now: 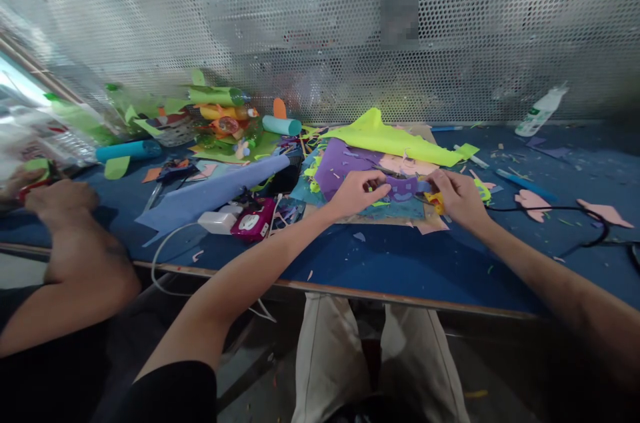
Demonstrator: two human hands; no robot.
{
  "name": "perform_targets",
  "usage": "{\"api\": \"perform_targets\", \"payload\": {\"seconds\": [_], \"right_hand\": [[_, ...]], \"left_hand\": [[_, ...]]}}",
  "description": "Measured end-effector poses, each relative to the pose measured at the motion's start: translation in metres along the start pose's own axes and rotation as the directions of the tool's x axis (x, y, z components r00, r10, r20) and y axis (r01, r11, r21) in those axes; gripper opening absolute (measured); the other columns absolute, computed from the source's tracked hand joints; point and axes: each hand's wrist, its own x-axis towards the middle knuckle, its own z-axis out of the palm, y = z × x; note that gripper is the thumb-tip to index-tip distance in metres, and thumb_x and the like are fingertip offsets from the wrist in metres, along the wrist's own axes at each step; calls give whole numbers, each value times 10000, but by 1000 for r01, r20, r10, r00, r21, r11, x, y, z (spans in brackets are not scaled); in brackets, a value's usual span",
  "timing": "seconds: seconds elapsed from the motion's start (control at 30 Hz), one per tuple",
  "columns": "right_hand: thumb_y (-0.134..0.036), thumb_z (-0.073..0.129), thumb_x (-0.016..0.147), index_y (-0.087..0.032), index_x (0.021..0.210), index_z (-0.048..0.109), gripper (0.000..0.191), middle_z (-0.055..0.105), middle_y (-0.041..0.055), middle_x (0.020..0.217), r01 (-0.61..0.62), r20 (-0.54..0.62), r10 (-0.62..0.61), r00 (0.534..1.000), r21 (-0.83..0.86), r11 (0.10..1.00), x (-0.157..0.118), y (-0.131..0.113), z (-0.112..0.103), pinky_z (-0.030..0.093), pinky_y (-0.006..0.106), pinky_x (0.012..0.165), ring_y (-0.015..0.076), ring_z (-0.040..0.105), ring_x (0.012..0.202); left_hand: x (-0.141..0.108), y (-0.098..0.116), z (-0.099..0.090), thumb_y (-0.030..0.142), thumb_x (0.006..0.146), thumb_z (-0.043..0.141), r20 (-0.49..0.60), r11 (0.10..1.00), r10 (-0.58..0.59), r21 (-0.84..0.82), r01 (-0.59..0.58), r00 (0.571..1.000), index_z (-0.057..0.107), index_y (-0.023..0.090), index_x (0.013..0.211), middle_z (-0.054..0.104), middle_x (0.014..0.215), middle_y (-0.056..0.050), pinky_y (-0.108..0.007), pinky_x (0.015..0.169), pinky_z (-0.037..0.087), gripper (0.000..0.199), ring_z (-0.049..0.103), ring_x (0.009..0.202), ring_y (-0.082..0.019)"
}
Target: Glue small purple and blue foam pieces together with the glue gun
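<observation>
A small purple cut-out piece (pixel 401 189) is stretched between my two hands, above the cluttered middle of the blue table. Its left end is pinched in my left hand (pixel 361 192), fingers closed. My right hand (pixel 456 195) has its fingers closed at the other end, where a bluish part shows. Just below my right fingers is a yellow object (pixel 436 202), partly hidden. Behind the hands lie a purple sheet (pixel 337 168), a bright yellow-green sheet (pixel 390 140) and pink paper (pixel 417 168).
On the blue table (pixel 350 263), a white bottle (pixel 541 111) stands at the back right, near a black cable (pixel 555 208). Left are a magenta device (pixel 253 219), a blue paper roll (pixel 215 193) and coloured bottles (pixel 227 113). Another person's hand (pixel 63 199) is far left.
</observation>
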Motion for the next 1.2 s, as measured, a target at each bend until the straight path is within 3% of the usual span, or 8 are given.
{"api": "perform_targets", "payload": {"seconds": [0.2,0.4,0.5,0.7,1.03,1.13,1.2], "right_hand": [[-509,545,918,-182,949,744,384,772,81,868,111,40,-111,993,-8,994,4,-3,-2,499,316,685,205,673,718],[-505,594,869,-195,823,727,340,775,77,811,107,25,-106,994,-27,994,3,-2,2,517,341,697,232,700,733],[-478,589,872,-199,810,710,311,762,73,791,117,-22,-118,993,-41,992,3,2,2,512,342,697,235,702,741],[-446,589,863,-212,815,682,257,760,80,825,98,-89,-105,990,-81,992,4,4,-1,513,350,687,240,698,755],[-392,623,863,-256,835,681,151,746,72,838,155,6,-155,988,1,988,-7,-13,1,567,436,727,291,712,786],[-351,647,854,-342,876,671,34,747,31,821,207,67,-211,975,62,976,-18,-26,1,595,487,723,315,727,782],[-339,651,850,-411,909,661,94,742,-3,791,219,131,-229,965,82,972,-22,-34,0,610,506,692,320,734,755]], "left_hand": [[0,0,-1,470,953,529,-6,997,45,56,-44,999,597,170,784,607,723,-5,-238,611,405,351,518,647,-113],[0,-3,3,519,985,508,-9,996,21,89,-20,1000,709,173,879,722,777,-25,-244,656,455,414,616,669,-124],[1,-6,2,552,993,491,-76,995,0,96,7,997,710,169,895,736,805,-40,-247,653,476,452,642,679,-129],[2,-12,-3,480,981,539,-226,997,-8,71,25,974,662,181,982,740,898,-50,-256,691,518,323,662,750,-136],[-5,-12,-2,578,994,474,-28,1000,-1,-4,1,1000,700,164,1026,740,920,-72,-272,733,515,473,663,781,-161],[-15,-10,-1,659,1006,348,45,982,26,-186,-17,999,706,140,1025,742,915,-107,-287,736,521,631,685,810,-190],[-20,-10,-1,700,998,295,43,963,55,-266,-42,998,705,127,1034,736,892,-128,-311,754,527,706,687,797,-204]]}}
